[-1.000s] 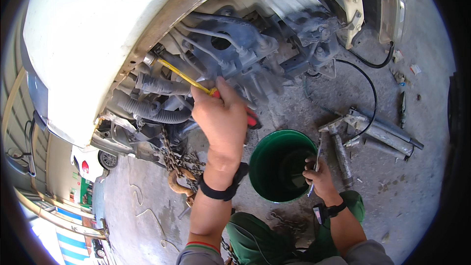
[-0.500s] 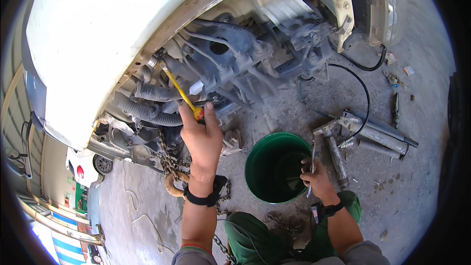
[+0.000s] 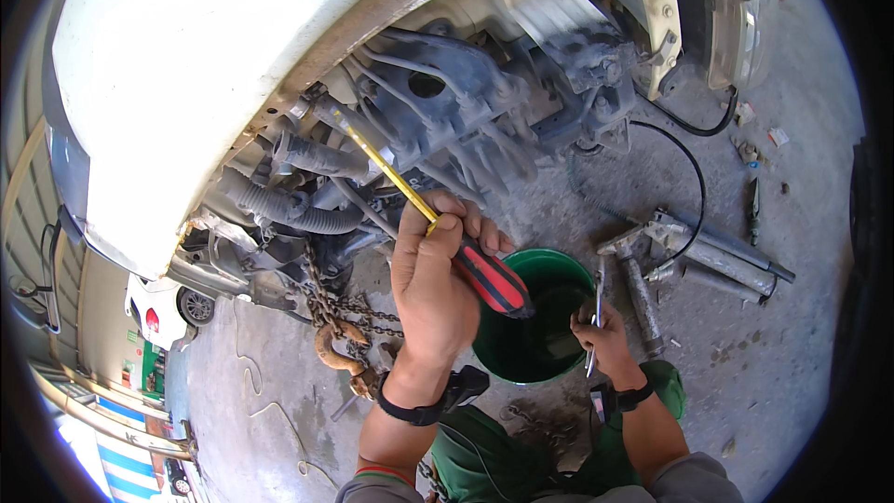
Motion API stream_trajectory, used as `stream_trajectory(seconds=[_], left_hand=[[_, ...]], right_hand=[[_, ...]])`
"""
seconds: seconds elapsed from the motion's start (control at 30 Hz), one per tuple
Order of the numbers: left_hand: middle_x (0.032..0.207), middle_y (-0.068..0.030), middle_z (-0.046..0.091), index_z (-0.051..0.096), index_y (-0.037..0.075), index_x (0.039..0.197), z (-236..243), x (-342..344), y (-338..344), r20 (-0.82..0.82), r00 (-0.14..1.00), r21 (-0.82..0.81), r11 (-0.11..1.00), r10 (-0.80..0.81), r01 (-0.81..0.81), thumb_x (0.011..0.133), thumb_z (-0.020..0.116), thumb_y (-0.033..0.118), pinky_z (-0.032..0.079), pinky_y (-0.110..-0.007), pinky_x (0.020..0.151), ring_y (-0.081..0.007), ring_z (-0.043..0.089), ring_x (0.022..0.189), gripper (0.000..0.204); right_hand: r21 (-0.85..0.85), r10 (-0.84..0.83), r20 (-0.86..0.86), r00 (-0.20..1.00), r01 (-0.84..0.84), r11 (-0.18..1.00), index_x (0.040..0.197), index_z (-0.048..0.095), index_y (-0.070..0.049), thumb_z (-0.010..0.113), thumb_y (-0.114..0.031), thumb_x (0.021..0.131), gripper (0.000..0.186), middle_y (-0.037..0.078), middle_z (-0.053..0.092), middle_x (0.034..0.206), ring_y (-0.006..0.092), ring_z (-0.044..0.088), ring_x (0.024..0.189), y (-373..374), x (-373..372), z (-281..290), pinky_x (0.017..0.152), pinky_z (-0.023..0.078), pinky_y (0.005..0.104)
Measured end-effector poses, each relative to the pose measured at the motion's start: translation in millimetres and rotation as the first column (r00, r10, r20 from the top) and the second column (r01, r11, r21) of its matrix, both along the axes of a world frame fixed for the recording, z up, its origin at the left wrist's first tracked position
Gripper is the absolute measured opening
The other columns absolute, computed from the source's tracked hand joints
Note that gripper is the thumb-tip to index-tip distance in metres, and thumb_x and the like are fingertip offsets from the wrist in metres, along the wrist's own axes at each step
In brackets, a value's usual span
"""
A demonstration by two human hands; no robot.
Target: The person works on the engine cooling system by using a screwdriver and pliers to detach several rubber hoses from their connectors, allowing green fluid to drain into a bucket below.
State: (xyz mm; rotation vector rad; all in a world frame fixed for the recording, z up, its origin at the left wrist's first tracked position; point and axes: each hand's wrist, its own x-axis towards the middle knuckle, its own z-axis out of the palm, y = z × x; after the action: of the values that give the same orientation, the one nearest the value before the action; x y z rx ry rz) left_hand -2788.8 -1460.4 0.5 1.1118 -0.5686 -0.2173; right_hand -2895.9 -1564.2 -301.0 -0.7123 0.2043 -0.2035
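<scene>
My left hand is closed on a screwdriver with a yellow shaft and red-and-black handle. The shaft points up-left toward hoses and a metal fitting beneath the white body panel; I cannot tell whether its tip touches anything. The grimy undercarriage, with bolts and pipes, fills the upper middle. My right hand is closed round a slim silver tool, perhaps a wrench, at the right rim of a green bucket.
A metal jack or pump with a black hose lies on the concrete floor at the right. A rusty hook on chains hangs at lower middle. A parked white car stands in the left background. My green-clad knees show below.
My left hand has turned and moved down and right from its place half a second ago, exposing the screwdriver handle; the shaft's tip shifted right. My right hand stays almost still.
</scene>
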Motion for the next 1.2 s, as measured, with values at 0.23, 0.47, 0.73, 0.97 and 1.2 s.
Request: stream_trajectory(seconds=[0.23,0.47,0.73,0.97,1.2], left_hand=[[0.074,-0.0013,0.037,0.041,0.011,0.083,33.0,-5.1,-36.0,-0.243,0.937,-0.328,0.930,-0.250,0.163,0.096,0.048,0.023,0.039,-0.036,0.073,-0.0170,0.040,0.070,0.020],[0.067,-0.0011,0.033,0.036,0.012,0.072,46.9,-2.7,-51.5,-0.258,0.869,-0.563,0.797,-0.422,0.220,0.100,0.048,0.029,0.040,-0.037,0.071,-0.0187,0.038,0.066,0.034],[0.068,-0.0029,0.044,0.044,0.010,0.074,60.0,0.5,-52.4,-0.244,0.835,-0.623,0.740,-0.493,0.255,0.102,0.046,0.022,0.042,-0.037,0.080,-0.0193,0.044,0.070,0.030],[0.078,-0.0035,0.046,0.046,0.010,0.083,61.5,2.5,-51.2,-0.212,0.814,-0.626,0.715,-0.540,0.311,0.105,0.045,0.028,0.047,-0.041,0.086,-0.0209,0.048,0.080,0.028],[0.085,-0.0045,0.052,0.049,0.010,0.089,72.1,2.7,-55.2,-0.119,0.799,-0.674,0.639,-0.589,0.371,0.108,0.041,0.030,0.049,-0.046,0.100,-0.0216,0.056,0.087,0.029]], right_hand=[[-0.130,-0.172,0.395,0.903,0.240,0.962,0.125,0.051,0.003,0.072,-0.027,0.094,0.049,0.015,0.065,0.098,0.0106,0.056,0.062,-12.6,-10.6,188.2,0.058,0.045,0.0248],[-0.400,-0.166,0.457,0.874,0.368,0.839,0.132,0.049,0.005,0.068,-0.016,0.097,0.045,0.010,0.065,0.106,0.0100,0.060,0.086,-27.2,-12.3,274.3,0.074,0.046,0.0227],[-0.464,-0.227,0.455,0.861,0.446,0.765,0.126,0.054,0.005,0.067,-0.016,0.098,0.037,0.008,0.067,0.099,0.0113,0.062,0.089,-33.0,-9.1,299.8,0.082,0.049,0.0261],[-0.490,-0.279,0.412,0.867,0.469,0.734,0.122,0.059,0.002,0.068,-0.019,0.097,0.034,0.006,0.068,0.097,0.0083,0.061,0.081,-37.8,-11.3,314.0,0.074,0.050,0.0238],[-0.472,-0.392,0.412,0.823,0.560,0.681,0.113,0.065,-0.002,0.070,-0.027,0.095,0.031,-0.002,0.062,0.078,0.0023,0.051,0.063,-41.0,-9.9,343.9,0.052,0.035,0.0164]])
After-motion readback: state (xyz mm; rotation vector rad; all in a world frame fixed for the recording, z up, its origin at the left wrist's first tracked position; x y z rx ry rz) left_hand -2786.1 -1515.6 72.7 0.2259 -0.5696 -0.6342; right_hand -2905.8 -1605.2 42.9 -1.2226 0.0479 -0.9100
